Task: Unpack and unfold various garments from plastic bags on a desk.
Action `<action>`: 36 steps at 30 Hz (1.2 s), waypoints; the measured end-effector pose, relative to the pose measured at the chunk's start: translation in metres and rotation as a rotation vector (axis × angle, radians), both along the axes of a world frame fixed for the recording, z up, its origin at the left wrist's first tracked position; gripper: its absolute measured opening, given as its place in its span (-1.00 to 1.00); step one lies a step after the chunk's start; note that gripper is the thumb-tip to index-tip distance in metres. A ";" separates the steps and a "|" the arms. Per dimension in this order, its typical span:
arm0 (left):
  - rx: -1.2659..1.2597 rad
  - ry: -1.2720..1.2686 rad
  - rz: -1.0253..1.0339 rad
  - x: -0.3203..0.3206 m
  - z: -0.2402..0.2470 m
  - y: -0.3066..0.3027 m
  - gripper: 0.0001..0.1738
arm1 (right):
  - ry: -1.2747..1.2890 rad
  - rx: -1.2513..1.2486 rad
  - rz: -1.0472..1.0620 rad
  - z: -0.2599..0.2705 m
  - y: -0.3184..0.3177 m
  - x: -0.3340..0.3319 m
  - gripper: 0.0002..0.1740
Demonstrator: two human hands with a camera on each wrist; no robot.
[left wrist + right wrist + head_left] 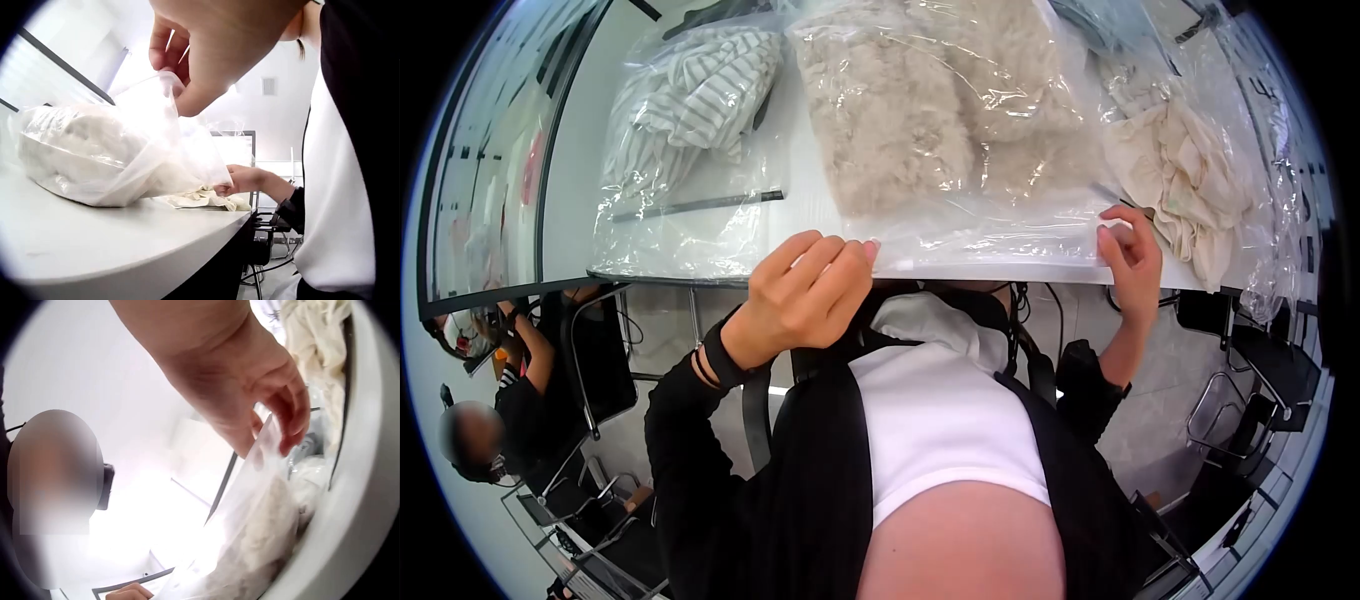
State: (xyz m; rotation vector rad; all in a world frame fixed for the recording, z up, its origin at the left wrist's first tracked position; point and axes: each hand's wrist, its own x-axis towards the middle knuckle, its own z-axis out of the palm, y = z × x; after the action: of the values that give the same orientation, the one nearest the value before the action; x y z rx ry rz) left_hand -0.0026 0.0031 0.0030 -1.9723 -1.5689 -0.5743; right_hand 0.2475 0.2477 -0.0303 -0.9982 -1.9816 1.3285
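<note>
A clear plastic zip bag (1000, 235) with a beige fluffy, fur-like item (890, 120) inside lies at the table's near edge in the head view. My left hand (805, 295) pinches the bag's near left corner between thumb and fingers. In the left wrist view, that hand (215, 50) holds the bag's edge raised above the table. The near right corner is pinched by my right hand (1135, 265). Seen from the right wrist, the milky edge strip of the bag (259, 447) runs down from the right hand's (250, 394) thumb and fingers.
Left of the fluffy item, a striped cloth (700, 95) sits in clear plastic, with a dark-tipped strip (710, 203) nearby. A cream cloth (1185, 165) lies crumpled at the right beside more clear plastic. Chairs (1250, 370) stand below the white table (125, 244), and another person is at the left.
</note>
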 end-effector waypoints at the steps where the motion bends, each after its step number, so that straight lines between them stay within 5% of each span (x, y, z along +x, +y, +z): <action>1: 0.005 0.006 -0.002 -0.001 0.001 0.000 -0.89 | -0.077 0.207 -0.066 0.009 -0.006 -0.004 -0.72; 5: 0.006 0.017 -0.038 -0.003 0.000 0.003 -0.89 | -0.189 0.892 -0.141 0.064 -0.047 -0.027 -0.61; 7: 0.007 0.011 -0.063 -0.003 -0.001 0.004 -0.89 | -0.021 0.917 0.167 0.059 -0.065 -0.038 -0.55; 9: 0.024 0.006 -0.089 -0.006 -0.002 0.008 -0.89 | 0.166 0.952 0.543 0.051 -0.079 -0.071 -0.69; 12: -0.016 -0.018 -0.081 -0.003 0.000 0.008 -0.87 | 0.282 0.969 0.595 0.035 -0.092 -0.095 -0.76; 21: -0.044 -0.223 -0.158 -0.009 -0.005 0.016 -0.72 | 0.339 1.102 0.564 0.021 -0.092 -0.104 -0.74; 30: -0.049 -0.125 -0.145 -0.024 0.006 0.008 -0.69 | 0.251 1.276 0.550 0.021 -0.053 -0.075 -0.85; 36: -0.028 -0.026 -0.158 -0.021 0.004 0.012 -0.92 | 0.245 1.257 0.491 0.017 -0.050 -0.066 -0.80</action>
State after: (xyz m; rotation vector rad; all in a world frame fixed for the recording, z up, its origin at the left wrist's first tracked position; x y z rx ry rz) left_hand -0.0239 0.0151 0.0066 -2.1309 -1.4525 -0.6458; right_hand 0.1814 0.1979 -0.0129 0.2404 -2.3038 0.1486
